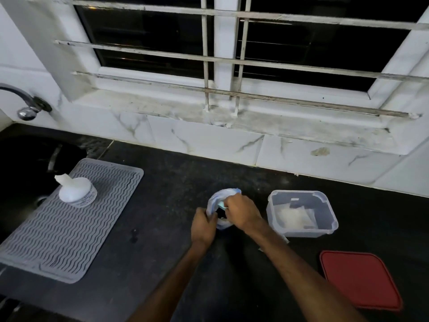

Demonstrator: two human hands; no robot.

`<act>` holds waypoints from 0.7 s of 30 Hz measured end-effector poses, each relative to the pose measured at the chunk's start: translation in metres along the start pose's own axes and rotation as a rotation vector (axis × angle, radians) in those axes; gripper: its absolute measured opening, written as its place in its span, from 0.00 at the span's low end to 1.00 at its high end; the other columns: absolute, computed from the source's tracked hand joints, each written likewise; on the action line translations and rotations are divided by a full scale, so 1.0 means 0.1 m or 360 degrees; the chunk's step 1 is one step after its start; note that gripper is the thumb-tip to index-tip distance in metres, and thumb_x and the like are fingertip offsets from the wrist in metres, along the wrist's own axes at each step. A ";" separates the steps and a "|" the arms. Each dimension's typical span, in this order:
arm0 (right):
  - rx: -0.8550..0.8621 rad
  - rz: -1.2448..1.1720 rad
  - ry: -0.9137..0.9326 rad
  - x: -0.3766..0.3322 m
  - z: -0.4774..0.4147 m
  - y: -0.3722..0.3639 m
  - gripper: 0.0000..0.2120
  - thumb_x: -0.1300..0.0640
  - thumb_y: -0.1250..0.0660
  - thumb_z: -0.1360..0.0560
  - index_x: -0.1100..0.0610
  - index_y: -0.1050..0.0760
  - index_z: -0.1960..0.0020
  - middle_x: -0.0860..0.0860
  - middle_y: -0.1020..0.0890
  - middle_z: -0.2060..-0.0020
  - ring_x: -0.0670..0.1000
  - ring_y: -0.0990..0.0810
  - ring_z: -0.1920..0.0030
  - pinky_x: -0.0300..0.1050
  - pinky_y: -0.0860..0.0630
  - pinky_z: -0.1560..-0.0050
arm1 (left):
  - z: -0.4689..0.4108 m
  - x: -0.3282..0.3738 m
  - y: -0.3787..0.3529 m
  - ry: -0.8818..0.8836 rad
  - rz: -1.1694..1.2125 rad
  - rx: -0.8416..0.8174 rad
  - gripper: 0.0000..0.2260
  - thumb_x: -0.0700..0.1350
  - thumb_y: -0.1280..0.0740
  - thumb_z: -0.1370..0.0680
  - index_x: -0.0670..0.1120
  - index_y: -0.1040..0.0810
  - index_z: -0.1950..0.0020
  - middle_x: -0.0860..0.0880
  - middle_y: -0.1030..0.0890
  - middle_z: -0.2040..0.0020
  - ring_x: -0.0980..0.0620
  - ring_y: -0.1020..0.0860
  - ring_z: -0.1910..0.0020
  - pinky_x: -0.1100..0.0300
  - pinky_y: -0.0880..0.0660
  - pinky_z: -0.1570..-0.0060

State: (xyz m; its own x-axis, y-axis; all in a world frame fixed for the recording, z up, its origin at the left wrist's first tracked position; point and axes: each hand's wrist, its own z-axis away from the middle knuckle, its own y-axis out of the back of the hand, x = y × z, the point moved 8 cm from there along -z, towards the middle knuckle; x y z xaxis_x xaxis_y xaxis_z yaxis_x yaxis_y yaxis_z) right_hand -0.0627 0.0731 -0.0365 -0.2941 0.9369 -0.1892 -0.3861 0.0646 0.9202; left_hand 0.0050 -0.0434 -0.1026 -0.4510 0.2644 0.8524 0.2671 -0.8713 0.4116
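A small clear plastic bag [220, 198] with a blue edge stands on the black countertop [176, 189] near the middle. My left hand [203, 225] grips the bag's left side. My right hand [241, 211] pinches the bag's top edge from the right, fingers curled at its opening. The bag's contents are dark and hard to make out. To the right stands a clear square plastic container [301, 213], open, with white packets inside. Its red lid [359, 280] lies flat on the counter at the front right.
A grey ribbed drying mat [69, 231] lies at the left with a white squeeze bottle [75, 190] on it. A dark sink [23, 163] and chrome tap [25, 101] sit at the far left. Tiled wall and a barred window [220, 54] run behind.
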 end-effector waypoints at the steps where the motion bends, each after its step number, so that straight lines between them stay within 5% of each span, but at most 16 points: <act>1: -0.0017 0.0018 -0.0027 0.00 -0.03 -0.05 0.10 0.58 0.38 0.22 0.59 0.23 0.43 0.58 0.20 0.45 0.59 0.21 0.46 0.51 0.24 0.49 | 0.03 -0.01 0.00 0.0005 0.0014 -0.0015 0.07 0.48 0.35 0.20 0.46 0.31 0.51 0.43 0.19 0.53 0.46 0.19 0.57 0.51 0.23 0.58; 4: -0.0356 -0.0010 -0.0303 0.10 -0.02 -0.29 0.17 0.53 0.34 0.22 0.57 0.26 0.36 0.54 0.24 0.37 0.55 0.24 0.37 0.47 0.28 0.39 | 0.07 -0.07 -0.03 0.0074 0.0081 -0.0065 0.09 0.48 0.37 0.19 0.44 0.33 0.46 0.42 0.20 0.52 0.45 0.19 0.55 0.50 0.22 0.55; 9: -0.0202 -0.0323 -0.0559 0.28 0.05 -0.46 0.17 0.53 0.38 0.20 0.57 0.28 0.32 0.55 0.25 0.34 0.54 0.26 0.34 0.46 0.31 0.35 | 0.05 -0.03 -0.01 0.0119 0.0200 0.0008 0.06 0.39 0.37 0.20 0.42 0.34 0.48 0.45 0.23 0.55 0.53 0.25 0.60 0.60 0.27 0.62; 13: 0.0147 -0.0595 -0.0596 0.40 0.17 -0.47 0.13 0.52 0.39 0.21 0.57 0.21 0.44 0.54 0.18 0.45 0.55 0.20 0.44 0.46 0.26 0.46 | 0.02 0.04 -0.06 0.0053 0.0338 0.0006 0.10 0.32 0.37 0.24 0.43 0.33 0.47 0.46 0.23 0.55 0.52 0.24 0.58 0.61 0.27 0.60; 17: 0.0174 -0.0904 -0.0672 0.57 0.24 -0.49 0.09 0.59 0.35 0.29 0.55 0.21 0.67 0.52 0.18 0.67 0.49 0.20 0.67 0.43 0.21 0.60 | 0.00 0.03 -0.16 0.0048 0.0400 -0.0098 0.16 0.31 0.35 0.25 0.44 0.33 0.42 0.48 0.20 0.52 0.50 0.20 0.54 0.56 0.22 0.54; 21: 0.0171 -0.0671 -0.0535 0.47 0.24 -0.43 0.11 0.53 0.38 0.23 0.56 0.19 0.54 0.53 0.16 0.55 0.54 0.18 0.53 0.46 0.24 0.53 | -0.06 0.03 -0.15 0.0036 0.0422 -0.0047 0.14 0.33 0.34 0.24 0.44 0.31 0.41 0.46 0.20 0.49 0.49 0.20 0.52 0.52 0.21 0.49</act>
State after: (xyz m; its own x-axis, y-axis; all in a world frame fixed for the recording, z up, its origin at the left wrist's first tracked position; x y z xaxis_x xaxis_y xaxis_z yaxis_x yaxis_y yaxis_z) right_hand -0.0391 0.1227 -0.0770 0.1688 0.8794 -0.4452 -0.3136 0.4762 0.8216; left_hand -0.0060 -0.0322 -0.1082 -0.3878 0.0160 0.9216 0.3538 -0.9207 0.1648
